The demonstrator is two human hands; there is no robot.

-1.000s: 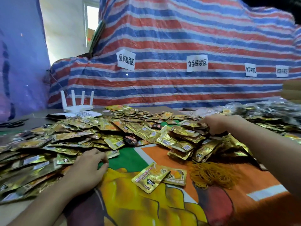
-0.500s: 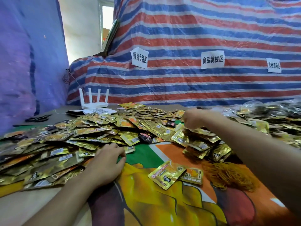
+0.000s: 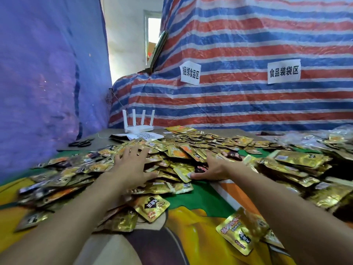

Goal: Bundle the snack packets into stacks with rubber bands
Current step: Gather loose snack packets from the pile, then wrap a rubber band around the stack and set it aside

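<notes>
I record the snack packets (image 3: 172, 155) as gold metallised foil film, highly glossy, with crimped edges and creased faces that throw hard glints. The table cover (image 3: 200, 199) beneath them reads as a printed sheet, smooth, with a low sheen; I cannot tell cloth from vinyl. The bare tabletop (image 3: 107, 134) at the back is brown and matt, like board. The striped tarp (image 3: 238, 104) behind is woven plastic, crinkled and faintly shiny. The blue sheet (image 3: 47, 83) at the left looks similar, duller and wrinkled. The labels (image 3: 190, 73) on the tarp are plain white paper, matt. The router (image 3: 138, 128) is smooth white plastic. The bags (image 3: 305, 137) at the right are thin clear plastic film, crumpled and shiny.
</notes>
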